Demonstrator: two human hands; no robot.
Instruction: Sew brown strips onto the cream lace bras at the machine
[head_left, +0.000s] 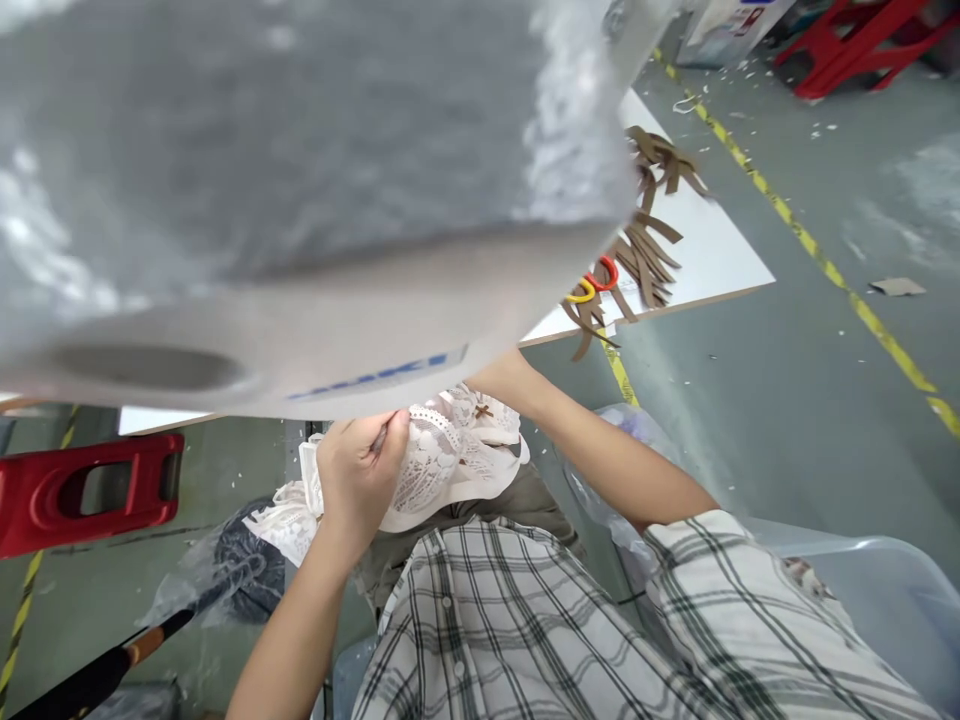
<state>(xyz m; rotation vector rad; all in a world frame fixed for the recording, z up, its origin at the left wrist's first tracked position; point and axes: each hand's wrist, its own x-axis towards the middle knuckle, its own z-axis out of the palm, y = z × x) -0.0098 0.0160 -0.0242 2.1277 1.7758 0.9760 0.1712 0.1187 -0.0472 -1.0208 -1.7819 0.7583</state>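
A white lace bra (pixel 431 460) with a small brown bow hangs over my lap, below the front edge of a sewing machine (pixel 360 310). My left hand (pixel 360 470) is closed on the bra's upper edge, thumb pressed against the fingers. At the bow's side of the bra, my right hand (pixel 501 378) reaches up under the machine; its fingers are hidden behind the machine body. The machine's needle area is also out of sight. Part of the lace trails off to the left past my left wrist.
On the white table (pixel 720 250) at right lie brown fabric strips (pixel 649 250) and scissors (pixel 596 280) with red and yellow handles. Red stools (pixel 90 490) stand left and far right. A translucent bin (pixel 870 580) is beside my right arm. Plastic bags lie on the floor.
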